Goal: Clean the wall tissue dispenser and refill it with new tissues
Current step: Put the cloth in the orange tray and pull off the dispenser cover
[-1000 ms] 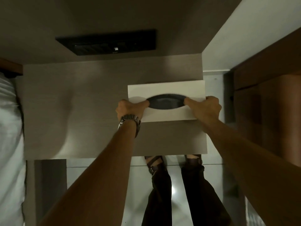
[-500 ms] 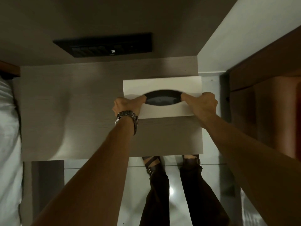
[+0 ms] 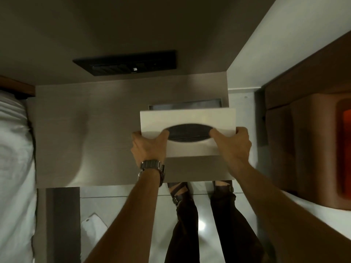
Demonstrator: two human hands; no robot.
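The white dispenser cover, a flat plate with a dark oval slot in its middle, is lifted off the grey wood-grain surface. My left hand grips its left end, thumb at the slot's edge. My right hand grips its right end the same way. Behind the cover's top edge a dark metal recess in the surface is exposed. No tissues show in the slot or the recess.
A black vent-like panel sits in the surface above. White bedding lies at the left. A brown padded piece stands at the right. My legs and sandalled feet are on the glossy floor below.
Both hands have pulled the cover down and away from the surface, uncovering the top strip of the metal recess behind it. My grip on both ends is unchanged.
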